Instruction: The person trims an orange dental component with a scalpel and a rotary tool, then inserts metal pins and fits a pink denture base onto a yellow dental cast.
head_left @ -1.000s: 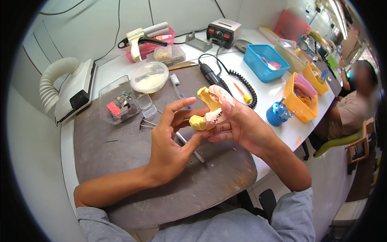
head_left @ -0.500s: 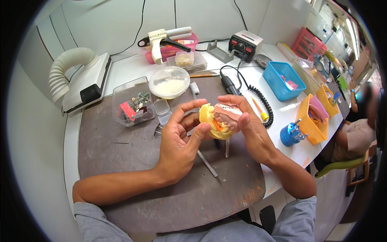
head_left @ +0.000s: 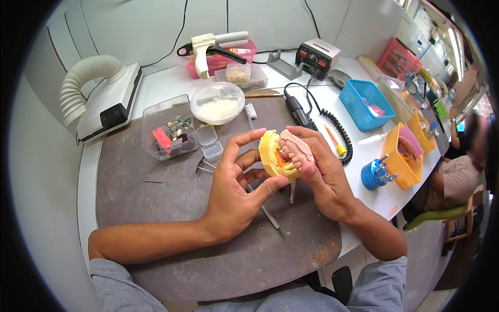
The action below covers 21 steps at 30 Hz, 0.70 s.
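Over the middle of the bench I hold two dental casts against each other. My left hand (head_left: 236, 190) grips the yellow dental cast (head_left: 267, 155), fingers at its far side and thumb along its near edge. An orange piece (head_left: 281, 160) shows inside its arch. In my right hand (head_left: 328, 182) is the pink dental cast (head_left: 297, 146), its row of teeth toward the yellow one. The two casts sit tilted, and I cannot tell where they touch. Below them on the bench lies a thin metal hand tool (head_left: 271, 218), partly hidden by my left hand.
Behind my hands are a round lidded tub (head_left: 217, 103), a clear box of burs (head_left: 169, 130), a toothbrush (head_left: 250, 112) and a corded handpiece (head_left: 298, 110). To the right stand a blue basket (head_left: 358, 115), orange baskets (head_left: 405, 169) and a blue bur holder (head_left: 373, 174). A person (head_left: 457, 177) sits farther right.
The pink cast has turned, so its teeth now face more toward me and its marked top is out of sight. My left thumb has slid lower along the yellow cast.
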Available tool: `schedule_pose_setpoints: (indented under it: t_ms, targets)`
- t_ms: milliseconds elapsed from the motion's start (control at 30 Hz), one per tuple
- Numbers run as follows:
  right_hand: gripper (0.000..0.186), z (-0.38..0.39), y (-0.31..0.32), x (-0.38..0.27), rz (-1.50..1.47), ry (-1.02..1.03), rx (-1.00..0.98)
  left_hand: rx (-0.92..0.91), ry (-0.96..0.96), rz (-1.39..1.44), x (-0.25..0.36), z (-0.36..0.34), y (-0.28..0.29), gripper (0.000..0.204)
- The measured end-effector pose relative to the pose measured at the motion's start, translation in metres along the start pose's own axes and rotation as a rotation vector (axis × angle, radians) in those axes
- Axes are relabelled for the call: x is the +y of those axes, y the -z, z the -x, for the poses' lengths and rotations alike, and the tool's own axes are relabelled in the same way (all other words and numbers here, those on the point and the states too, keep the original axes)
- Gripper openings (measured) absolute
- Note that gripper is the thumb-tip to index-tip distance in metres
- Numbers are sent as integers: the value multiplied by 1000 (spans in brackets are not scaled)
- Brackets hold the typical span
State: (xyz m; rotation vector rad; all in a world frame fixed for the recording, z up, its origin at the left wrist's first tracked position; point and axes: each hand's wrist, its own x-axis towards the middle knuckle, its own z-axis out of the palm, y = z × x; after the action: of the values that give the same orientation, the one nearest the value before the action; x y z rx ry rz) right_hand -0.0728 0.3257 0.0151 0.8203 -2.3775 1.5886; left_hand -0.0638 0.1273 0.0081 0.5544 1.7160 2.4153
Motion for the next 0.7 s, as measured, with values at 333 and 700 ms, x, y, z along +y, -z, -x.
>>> schedule_pose_setpoints:
  t_ms: [333, 700]
  targets:
    - [53, 4, 7, -7, 96, 57, 32, -53, -83, -80, -4, 3, 3, 80]
    - [64, 5, 11, -16, 308, 187, -2, -35, -166, -62, -9, 2, 2, 72]
